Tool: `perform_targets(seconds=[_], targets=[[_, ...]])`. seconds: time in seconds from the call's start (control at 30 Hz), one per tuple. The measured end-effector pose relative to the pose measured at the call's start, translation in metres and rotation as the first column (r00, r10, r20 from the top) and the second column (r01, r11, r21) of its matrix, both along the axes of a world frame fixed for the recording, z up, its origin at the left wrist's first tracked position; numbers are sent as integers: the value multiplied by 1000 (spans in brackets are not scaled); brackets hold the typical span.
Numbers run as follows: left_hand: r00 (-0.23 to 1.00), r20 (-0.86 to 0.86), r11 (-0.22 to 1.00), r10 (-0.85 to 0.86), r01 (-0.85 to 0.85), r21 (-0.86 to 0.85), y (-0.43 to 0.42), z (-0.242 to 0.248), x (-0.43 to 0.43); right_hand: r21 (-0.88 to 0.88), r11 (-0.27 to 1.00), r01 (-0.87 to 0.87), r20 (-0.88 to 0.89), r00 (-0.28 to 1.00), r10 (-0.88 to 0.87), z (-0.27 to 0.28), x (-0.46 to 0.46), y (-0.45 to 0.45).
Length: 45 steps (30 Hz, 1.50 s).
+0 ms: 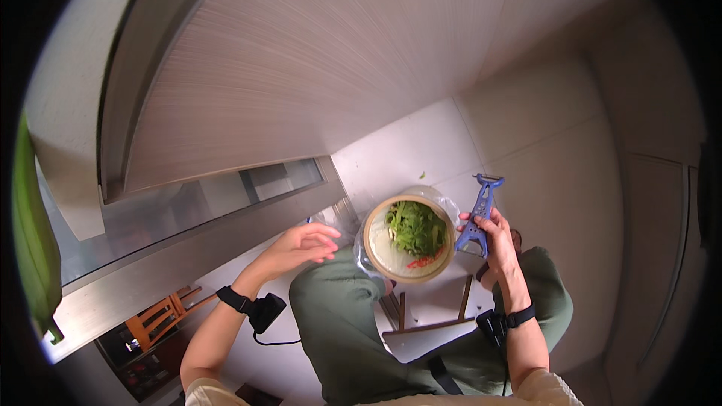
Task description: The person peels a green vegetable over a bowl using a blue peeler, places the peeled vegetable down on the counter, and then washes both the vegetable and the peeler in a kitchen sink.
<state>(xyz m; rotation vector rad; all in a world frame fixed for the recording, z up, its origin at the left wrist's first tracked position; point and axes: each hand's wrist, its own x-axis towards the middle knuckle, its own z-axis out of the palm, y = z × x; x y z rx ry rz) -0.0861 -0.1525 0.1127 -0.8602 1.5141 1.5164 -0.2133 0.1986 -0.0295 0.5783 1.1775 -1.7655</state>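
Observation:
My right hand (494, 232) grips a blue plastic peeler (478, 220) with a blade across its upper end and holes in its body. My left hand (306, 243) is raised above my left knee, fingers slightly curled and apart, with nothing in it. Between the two hands stands a round bin with a tan rim (369, 251), lined with a clear plastic bag (395, 262). Inside lie a heap of green vegetable peelings (417, 228) and a few red scraps (424, 260). The peeler is just right of the rim.
A long green gourd or similar vegetable (34, 237) is at the far left edge. A wood-grain panel (316, 67) rises ahead of me. A small green scrap (422, 175) lies on the tiled floor (406, 149). Orange wooden chairs (161, 318) stand at the lower left.

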Motion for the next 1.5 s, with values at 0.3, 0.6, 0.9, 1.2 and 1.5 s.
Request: perform_targets(seconds=[0.3, 0.6, 0.9, 1.2, 1.5], targets=[[969, 237, 994, 75, -54, -91, -5, -33, 46, 41, 989, 139, 111, 983, -143, -33, 25, 22], [954, 255, 983, 160, -129, -133, 5, -43, 55, 76, 990, 116, 176, 976, -128, -38, 39, 33], [945, 242, 965, 221, -176, -195, -1, 15, 32, 26, 993, 117, 230, 966, -120, -21, 40, 32], [973, 185, 960, 139, -87, -264, -19, -14, 132, 186, 971, 150, 94, 981, -169, 49, -11, 90], [827, 510, 954, -238, 100, 282, 85, -100, 328, 458, 858, 234, 73, 952, -299, 8, 80, 235]])
